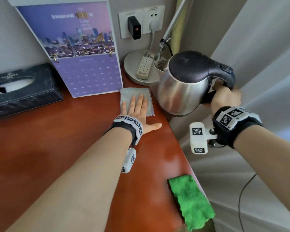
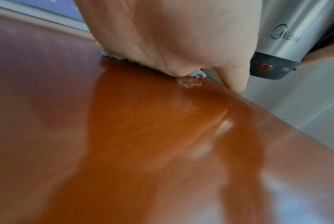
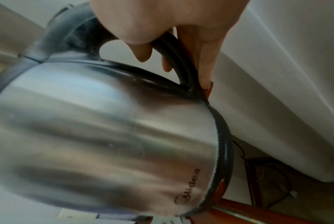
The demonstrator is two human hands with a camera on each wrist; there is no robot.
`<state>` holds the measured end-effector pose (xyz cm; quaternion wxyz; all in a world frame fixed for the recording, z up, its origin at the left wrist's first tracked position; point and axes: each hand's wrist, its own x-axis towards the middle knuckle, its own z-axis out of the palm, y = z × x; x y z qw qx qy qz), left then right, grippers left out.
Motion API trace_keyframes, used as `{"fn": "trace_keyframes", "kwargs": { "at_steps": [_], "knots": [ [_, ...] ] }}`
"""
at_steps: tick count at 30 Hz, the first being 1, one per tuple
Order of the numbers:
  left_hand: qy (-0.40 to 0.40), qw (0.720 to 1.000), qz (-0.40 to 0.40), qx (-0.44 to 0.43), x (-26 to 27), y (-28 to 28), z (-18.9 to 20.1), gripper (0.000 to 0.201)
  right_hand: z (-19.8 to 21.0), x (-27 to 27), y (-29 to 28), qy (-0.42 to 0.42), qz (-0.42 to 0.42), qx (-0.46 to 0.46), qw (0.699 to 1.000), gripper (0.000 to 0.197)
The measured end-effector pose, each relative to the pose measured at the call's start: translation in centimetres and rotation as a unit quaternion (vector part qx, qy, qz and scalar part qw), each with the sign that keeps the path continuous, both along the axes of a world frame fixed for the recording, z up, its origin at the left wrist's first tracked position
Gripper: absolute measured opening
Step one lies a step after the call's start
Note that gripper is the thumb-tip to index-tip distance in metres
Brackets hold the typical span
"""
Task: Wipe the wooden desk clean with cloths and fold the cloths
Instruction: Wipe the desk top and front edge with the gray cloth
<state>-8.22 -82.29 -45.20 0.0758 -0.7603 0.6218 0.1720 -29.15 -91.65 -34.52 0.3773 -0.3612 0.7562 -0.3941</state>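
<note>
A grey cloth point(image 1: 131, 94) lies flat on the reddish wooden desk point(image 1: 60, 134) near its back right corner. My left hand point(image 1: 137, 109) presses it with straight, spread fingers, thumb out on the bare wood. In the left wrist view the palm point(image 2: 172, 37) covers the cloth, and only a frayed edge point(image 2: 196, 74) shows. My right hand point(image 1: 224, 97) grips the black handle of a steel kettle point(image 1: 182, 87), held lifted and tilted past the desk's right edge. Its fingers point(image 3: 206, 63) curl round the handle point(image 3: 174, 50). A green cloth point(image 1: 191, 201) lies crumpled at the desk's front right edge.
A purple calendar point(image 1: 84, 64) leans on the wall behind the grey cloth. A black tissue box point(image 1: 22, 89) sits at the back left. A round tray point(image 1: 132, 71) with a remote control point(image 1: 145, 65) stands in the corner under wall sockets point(image 1: 141, 22). A white curtain point(image 1: 266, 64) hangs to the right.
</note>
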Motion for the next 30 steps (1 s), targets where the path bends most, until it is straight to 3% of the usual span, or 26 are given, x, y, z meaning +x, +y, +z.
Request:
{"fn": "trace_keyframes", "kwargs": {
  "at_steps": [4, 8, 19, 25, 30],
  "knots": [
    [0.003, 1.0, -0.007, -0.01, -0.8, -1.2, -0.1, 0.113, -0.1, -0.2, 0.0, -0.005, -0.006, 0.001, 1.0, 0.024],
    [0.007, 1.0, -0.012, -0.012, -1.1, -0.9, -0.1, 0.112, -0.2, 0.1, 0.1, -0.005, -0.01, 0.005, 1.0, 0.043],
    [0.02, 0.996, -0.083, 0.017, -5.1, 7.2, 0.0, 0.119, 1.8, 2.4, 0.6, 0.002, 0.028, 0.032, 0.999, 0.05],
    [0.032, 0.998, -0.046, 0.032, -5.5, 3.2, 0.7, 0.119, 2.2, 2.9, 0.6, -0.012, 0.037, 0.048, 0.998, 0.047],
    [0.041, 0.996, -0.077, 0.027, -5.4, 3.7, 0.7, 0.115, 1.9, 3.2, 0.3, -0.003, 0.027, 0.044, 0.999, 0.048]
  ]
}}
